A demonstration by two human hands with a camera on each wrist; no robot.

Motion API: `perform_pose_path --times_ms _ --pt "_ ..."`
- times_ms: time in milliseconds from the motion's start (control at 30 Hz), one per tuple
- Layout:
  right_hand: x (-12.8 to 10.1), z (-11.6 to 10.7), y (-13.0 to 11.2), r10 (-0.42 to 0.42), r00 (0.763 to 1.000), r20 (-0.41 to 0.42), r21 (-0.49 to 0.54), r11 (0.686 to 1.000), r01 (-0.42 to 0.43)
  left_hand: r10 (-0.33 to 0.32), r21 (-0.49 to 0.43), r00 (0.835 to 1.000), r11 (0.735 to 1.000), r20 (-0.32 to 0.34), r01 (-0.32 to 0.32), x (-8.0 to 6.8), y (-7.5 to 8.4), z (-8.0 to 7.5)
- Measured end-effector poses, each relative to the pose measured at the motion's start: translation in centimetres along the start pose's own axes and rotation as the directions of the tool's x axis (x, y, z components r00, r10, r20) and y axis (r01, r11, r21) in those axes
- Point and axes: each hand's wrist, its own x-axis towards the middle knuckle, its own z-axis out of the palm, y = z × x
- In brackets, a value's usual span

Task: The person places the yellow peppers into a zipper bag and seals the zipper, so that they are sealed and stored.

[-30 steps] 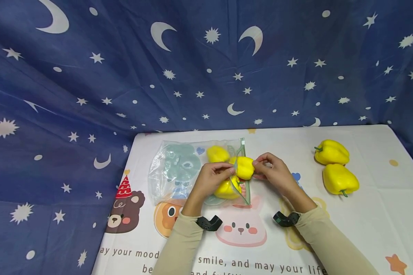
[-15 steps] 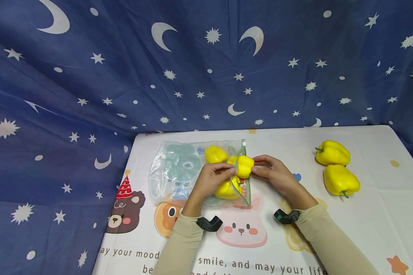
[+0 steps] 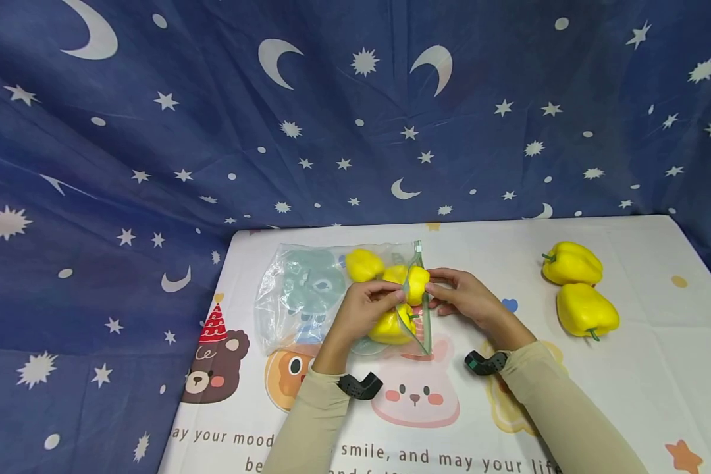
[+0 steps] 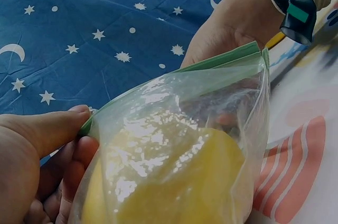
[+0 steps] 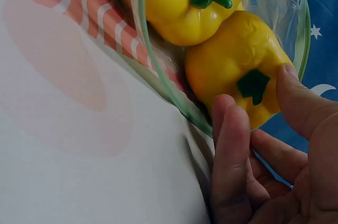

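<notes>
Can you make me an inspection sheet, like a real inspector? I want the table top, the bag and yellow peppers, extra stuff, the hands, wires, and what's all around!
Surface: white tablecloth printed with cartoon animals and lettering.
Job's things: clear zip bag with a green-edged mouth; at least two yellow bell peppers inside; one half-inserted pepper in the mouth; two loose peppers close together at the right.
Clutter: nothing seen.
Hands: left hand pinches the bag's edge; right hand holds the half-inserted pepper.
Cables: nothing seen.
Surroundings: dark blue fabric with moons and stars behind and at the left.
</notes>
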Motion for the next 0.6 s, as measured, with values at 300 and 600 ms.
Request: perform_pose_path --times_ms 300,600 --pt "0.3 0.1 0.2 -0.033 0.994 -0.104 -0.042 0.999 0.029 0.008 -0.007 1.0 1.0 -0.005 -0.008 0.4 -1.4 0.0" --pt "-0.8 -0.2 0.3 -0.07 0.991 -0.11 -0.091 0.994 0.06 0.02 -0.01 0.999 1.0 -0.032 -0.02 0.9 -3.5 0.2"
